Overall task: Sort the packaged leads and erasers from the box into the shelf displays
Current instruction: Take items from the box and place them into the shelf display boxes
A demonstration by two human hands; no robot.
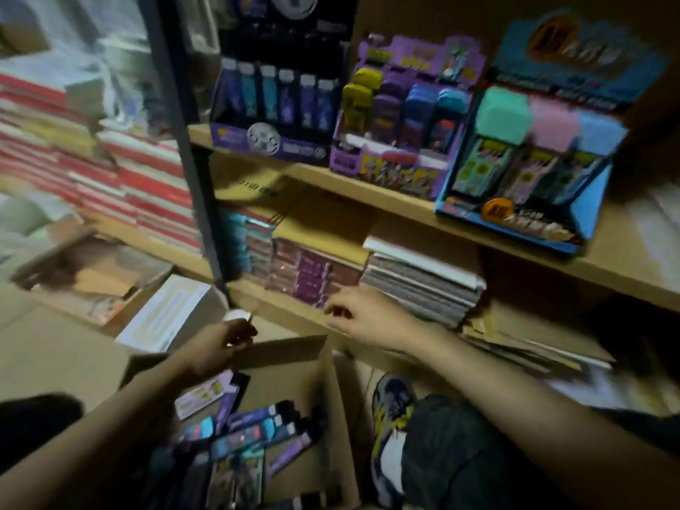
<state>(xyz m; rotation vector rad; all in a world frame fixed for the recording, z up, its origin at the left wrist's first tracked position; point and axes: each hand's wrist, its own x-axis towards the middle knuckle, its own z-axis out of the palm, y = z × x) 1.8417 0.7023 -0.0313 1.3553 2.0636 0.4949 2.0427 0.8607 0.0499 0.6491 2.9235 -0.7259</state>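
Two hands are hovering above the cardboard box (294, 380). The left hand (220, 344), over its far rim, is pinching a small pale item (237, 315) in its fingers. The right hand (368, 320), just beyond the box, is curling its fingers; I cannot tell whether they are grasping anything. Packaged leads and erasers (239, 436) are lying inside the box, with the displays (386, 123) standing above it.

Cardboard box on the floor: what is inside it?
The cardboard box holds a loose heap of small packages, purple, blue and dark, lying at mixed angles. The left forearm covers its near-left part, and whatever lies under the packages is hidden.
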